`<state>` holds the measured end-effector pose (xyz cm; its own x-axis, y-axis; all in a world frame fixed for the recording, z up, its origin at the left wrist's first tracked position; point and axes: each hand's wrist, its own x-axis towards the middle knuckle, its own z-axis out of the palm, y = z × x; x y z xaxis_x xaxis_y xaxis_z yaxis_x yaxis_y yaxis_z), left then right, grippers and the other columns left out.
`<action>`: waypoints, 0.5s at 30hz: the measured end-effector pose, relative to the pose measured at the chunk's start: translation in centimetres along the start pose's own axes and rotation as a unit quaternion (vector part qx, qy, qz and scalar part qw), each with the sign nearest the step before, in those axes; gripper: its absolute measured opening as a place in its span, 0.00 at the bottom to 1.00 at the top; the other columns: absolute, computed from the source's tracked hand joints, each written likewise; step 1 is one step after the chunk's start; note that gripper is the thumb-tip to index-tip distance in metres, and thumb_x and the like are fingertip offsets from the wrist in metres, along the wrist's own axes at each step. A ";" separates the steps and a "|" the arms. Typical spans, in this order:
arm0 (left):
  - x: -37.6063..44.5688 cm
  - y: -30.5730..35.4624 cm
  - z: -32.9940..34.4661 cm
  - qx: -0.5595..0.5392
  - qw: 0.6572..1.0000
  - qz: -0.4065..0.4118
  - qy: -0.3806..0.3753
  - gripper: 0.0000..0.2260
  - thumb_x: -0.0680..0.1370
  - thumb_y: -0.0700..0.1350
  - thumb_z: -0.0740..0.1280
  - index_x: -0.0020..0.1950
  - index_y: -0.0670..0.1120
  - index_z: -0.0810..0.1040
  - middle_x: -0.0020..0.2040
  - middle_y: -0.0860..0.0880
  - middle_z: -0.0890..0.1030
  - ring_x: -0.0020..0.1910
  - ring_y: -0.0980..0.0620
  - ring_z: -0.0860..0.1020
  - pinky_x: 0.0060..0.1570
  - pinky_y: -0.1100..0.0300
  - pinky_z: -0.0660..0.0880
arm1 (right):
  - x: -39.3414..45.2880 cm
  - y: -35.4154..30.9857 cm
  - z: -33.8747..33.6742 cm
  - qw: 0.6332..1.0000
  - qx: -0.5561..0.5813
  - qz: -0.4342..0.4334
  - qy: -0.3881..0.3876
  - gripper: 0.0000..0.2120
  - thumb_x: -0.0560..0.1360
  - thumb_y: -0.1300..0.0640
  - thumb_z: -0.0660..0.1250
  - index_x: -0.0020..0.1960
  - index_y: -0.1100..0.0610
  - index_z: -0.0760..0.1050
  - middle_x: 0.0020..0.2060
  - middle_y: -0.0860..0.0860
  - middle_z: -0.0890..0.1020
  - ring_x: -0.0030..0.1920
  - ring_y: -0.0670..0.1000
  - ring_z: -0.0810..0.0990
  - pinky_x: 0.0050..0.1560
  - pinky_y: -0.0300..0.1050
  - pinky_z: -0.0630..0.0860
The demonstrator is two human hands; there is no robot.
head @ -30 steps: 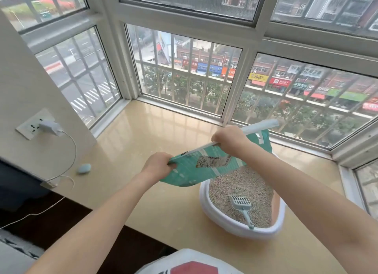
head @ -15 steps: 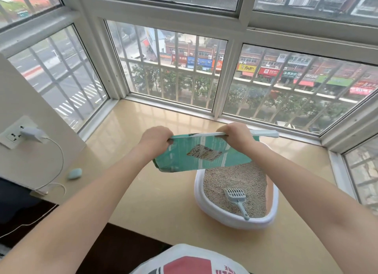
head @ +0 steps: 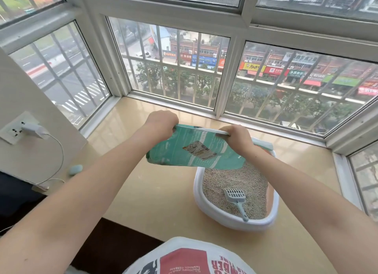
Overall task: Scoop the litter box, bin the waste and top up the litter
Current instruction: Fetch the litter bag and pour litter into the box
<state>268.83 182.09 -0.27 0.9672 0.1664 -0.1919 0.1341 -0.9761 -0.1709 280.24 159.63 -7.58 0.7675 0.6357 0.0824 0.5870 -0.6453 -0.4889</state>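
I hold a teal litter bag (head: 190, 150) in the air over the far left end of the white litter box (head: 229, 221). My left hand (head: 161, 123) grips the bag's top left corner. My right hand (head: 237, 137) grips its white top edge further right. The bag hangs flat and looks nearly empty. Grey-beige litter (head: 231, 181) fills the box. A grey slotted scoop (head: 235, 198) lies on the litter, its handle resting on the near rim.
The box stands on a beige window ledge (head: 155, 202) ringed by barred windows (head: 169, 66). At left, a charger (head: 33, 129) sits in a wall socket, its cable trailing down beside a small pale blue object (head: 75, 169). My printed shirt (head: 184, 257) fills the bottom edge.
Both hands raised and levelled the bag, then shifted it left. The left hand now sits higher than the right, and the bag hangs further off the box's left end.
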 end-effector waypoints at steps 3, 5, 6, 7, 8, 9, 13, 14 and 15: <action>0.5 0.3 -0.6 0.025 1.000 0.005 0.002 0.08 0.79 0.42 0.60 0.41 0.44 0.71 0.33 0.50 0.68 0.38 0.45 0.71 0.36 0.58 0.66 | 0.1 0.4 0.4 0.999 0.032 0.018 -0.003 0.10 0.75 0.56 0.70 0.37 0.60 0.81 0.25 0.49 0.72 0.28 0.50 0.67 0.28 0.40 0.61; 0.9 0.4 -0.9 0.039 0.999 0.009 0.005 0.07 0.79 0.41 0.60 0.41 0.44 0.71 0.32 0.50 0.66 0.37 0.46 0.70 0.34 0.58 0.66 | 0.3 0.7 0.8 0.998 0.052 0.026 -0.003 0.13 0.75 0.56 0.70 0.34 0.60 0.79 0.23 0.47 0.69 0.26 0.48 0.64 0.28 0.41 0.60; 1.0 0.5 -1.0 0.044 0.999 0.011 0.006 0.07 0.79 0.40 0.60 0.41 0.44 0.71 0.32 0.50 0.66 0.37 0.46 0.70 0.34 0.58 0.65 | 0.4 0.9 0.9 0.998 0.058 0.030 -0.001 0.14 0.75 0.56 0.70 0.33 0.61 0.78 0.22 0.48 0.68 0.26 0.48 0.64 0.28 0.42 0.60; 1.2 0.6 -1.1 0.047 0.999 0.012 0.006 0.07 0.78 0.40 0.60 0.41 0.44 0.71 0.33 0.50 0.66 0.37 0.46 0.70 0.34 0.57 0.65 | 0.5 1.1 1.1 0.998 0.061 0.034 -0.001 0.15 0.76 0.56 0.69 0.33 0.61 0.77 0.23 0.49 0.69 0.27 0.50 0.64 0.29 0.43 0.59; 1.3 0.7 -1.2 0.049 0.999 0.011 0.003 0.06 0.78 0.39 0.60 0.41 0.45 0.71 0.33 0.50 0.67 0.38 0.45 0.71 0.35 0.57 0.65 | 0.6 1.3 1.4 0.997 0.065 0.040 -0.001 0.15 0.76 0.55 0.69 0.33 0.62 0.77 0.24 0.51 0.70 0.28 0.51 0.65 0.29 0.44 0.59; 1.5 0.8 -1.3 0.050 0.999 0.009 -0.001 0.07 0.78 0.39 0.61 0.40 0.45 0.71 0.34 0.50 0.68 0.38 0.45 0.71 0.35 0.57 0.65 | 0.7 1.5 1.6 0.997 0.068 0.046 -0.003 0.15 0.76 0.54 0.69 0.35 0.63 0.77 0.24 0.54 0.72 0.28 0.52 0.66 0.30 0.44 0.59; 2.1 1.4 -1.4 0.057 0.998 0.007 -0.011 0.12 0.77 0.37 0.61 0.34 0.46 0.66 0.32 0.51 0.66 0.36 0.46 0.70 0.34 0.58 0.65 | 0.8 2.4 2.4 0.994 0.087 0.072 -0.013 0.15 0.76 0.52 0.69 0.41 0.65 0.80 0.31 0.61 0.80 0.29 0.54 0.70 0.31 0.43 0.62; 2.2 1.5 -1.5 0.059 0.998 0.007 -0.013 0.13 0.77 0.36 0.61 0.33 0.46 0.66 0.32 0.51 0.66 0.36 0.46 0.70 0.33 0.58 0.64 | 0.8 2.5 2.4 0.993 0.093 0.076 -0.014 0.14 0.76 0.53 0.69 0.41 0.64 0.81 0.32 0.61 0.80 0.29 0.52 0.70 0.31 0.43 0.62; 2.3 1.7 -1.6 0.061 0.998 0.009 -0.015 0.14 0.76 0.36 0.61 0.33 0.46 0.65 0.32 0.51 0.66 0.36 0.46 0.70 0.33 0.58 0.64 | 0.8 2.6 2.4 0.992 0.099 0.079 -0.014 0.14 0.76 0.53 0.69 0.41 0.64 0.81 0.32 0.61 0.81 0.30 0.51 0.71 0.31 0.43 0.62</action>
<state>271.65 180.64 0.56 0.9622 0.1554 -0.2237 0.0882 -0.9549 -0.2836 281.73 159.44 -10.87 0.8364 0.5473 -0.0312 0.3965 -0.6433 -0.6550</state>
